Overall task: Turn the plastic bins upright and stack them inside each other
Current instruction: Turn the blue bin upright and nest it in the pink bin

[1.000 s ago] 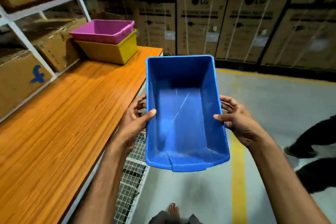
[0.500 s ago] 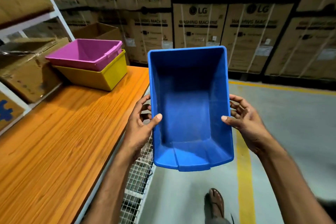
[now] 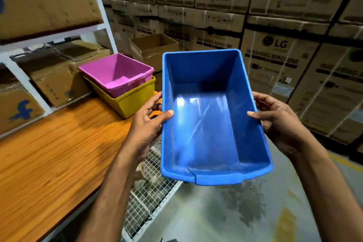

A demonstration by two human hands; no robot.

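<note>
I hold an empty blue plastic bin upright in the air, just off the table's right edge. My left hand grips its left long rim with the thumb inside. My right hand grips the right long rim the same way. At the far end of the wooden table a pink bin sits upright, nested inside a yellow bin. The stack lies to the left of and beyond the blue bin.
A white shelf rack with cardboard boxes lines the table's left side. An open cardboard box stands behind the stack. A wall of large cartons fills the back. A wire mesh panel hangs below the table edge, over a grey floor.
I have come closer to the table's far end. The pink and yellow stack now looks larger and nearer to the blue bin. Both hands keep their grip.
</note>
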